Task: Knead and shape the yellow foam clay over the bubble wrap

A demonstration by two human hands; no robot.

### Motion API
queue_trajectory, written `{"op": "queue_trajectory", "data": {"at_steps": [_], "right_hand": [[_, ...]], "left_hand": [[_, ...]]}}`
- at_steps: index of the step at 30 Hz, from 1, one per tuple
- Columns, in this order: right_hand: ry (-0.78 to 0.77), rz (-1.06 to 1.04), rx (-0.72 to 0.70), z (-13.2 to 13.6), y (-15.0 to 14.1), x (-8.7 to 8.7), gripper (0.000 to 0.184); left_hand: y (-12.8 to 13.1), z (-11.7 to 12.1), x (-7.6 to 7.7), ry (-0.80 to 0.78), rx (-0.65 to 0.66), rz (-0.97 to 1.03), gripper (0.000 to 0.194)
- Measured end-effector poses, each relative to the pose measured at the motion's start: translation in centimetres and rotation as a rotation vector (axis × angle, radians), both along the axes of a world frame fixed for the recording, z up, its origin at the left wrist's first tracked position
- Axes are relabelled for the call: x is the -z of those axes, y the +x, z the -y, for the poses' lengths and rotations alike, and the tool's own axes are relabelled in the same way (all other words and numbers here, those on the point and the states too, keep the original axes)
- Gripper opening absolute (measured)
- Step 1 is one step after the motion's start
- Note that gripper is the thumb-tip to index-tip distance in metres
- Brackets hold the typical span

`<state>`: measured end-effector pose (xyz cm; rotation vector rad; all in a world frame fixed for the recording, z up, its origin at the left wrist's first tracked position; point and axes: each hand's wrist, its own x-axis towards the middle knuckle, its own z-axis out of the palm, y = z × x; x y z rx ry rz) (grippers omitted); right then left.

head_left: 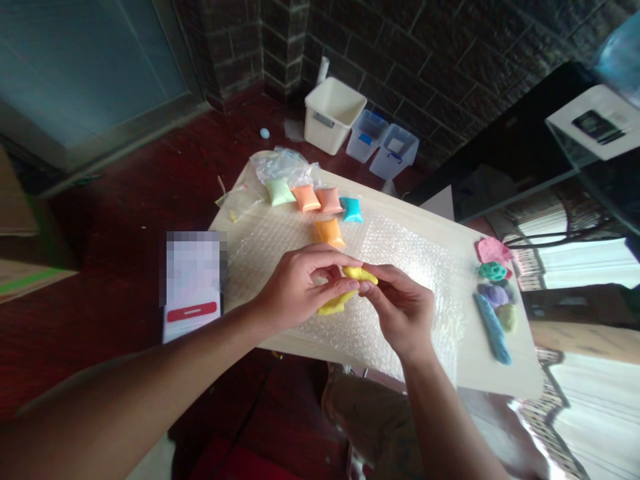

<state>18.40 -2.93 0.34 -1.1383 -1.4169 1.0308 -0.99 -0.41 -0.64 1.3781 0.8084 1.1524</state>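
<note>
Between my two hands, above the bubble wrap, is a lump of yellow modelling clay. My left hand pinches its left side between thumb and fingers. From the right, my right hand grips the same piece with thumb and forefinger. More yellow clay shows just below the left thumb; whether it joins the held lump I cannot tell. Beyond the hands lies an orange clay packet. Behind it sit a pale green packet, two peach-orange packets and a blue packet.
On the table's right end lie pink clay, green clay, purple clay and a blue clay roll. Clear plastic bags lie at the far left corner. A white bin and clear boxes stand on the floor behind.
</note>
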Motion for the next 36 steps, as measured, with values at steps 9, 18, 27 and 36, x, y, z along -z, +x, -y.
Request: {"op": "queue_trajectory", "data": {"at_steps": [9, 18, 27, 36], "right_hand": [[0.131, 0.122, 0.011, 0.4, -0.2, -0.5, 0.022], [0.1, 0.08, 0.004, 0.8, -0.6, -0.8, 0.023], [0.075, 0.001, -0.053, 0.7, -0.4, -1.1, 0.03], [0.142, 0.136, -0.038, 0.7, -0.1, -0.5, 0.037]], "left_hand": [[-0.3, 0.1, -0.6, 0.0, -0.011, 0.018, 0.011], [0.0, 0.6, -1.0, -0.079, 0.02, 0.131, 0.012], [0.0, 0.3, -1.0, -0.197, 0.056, 0.205, 0.012], [0.2, -0.1, -0.2, -0.275, 0.051, 0.248, 0.031]]}}
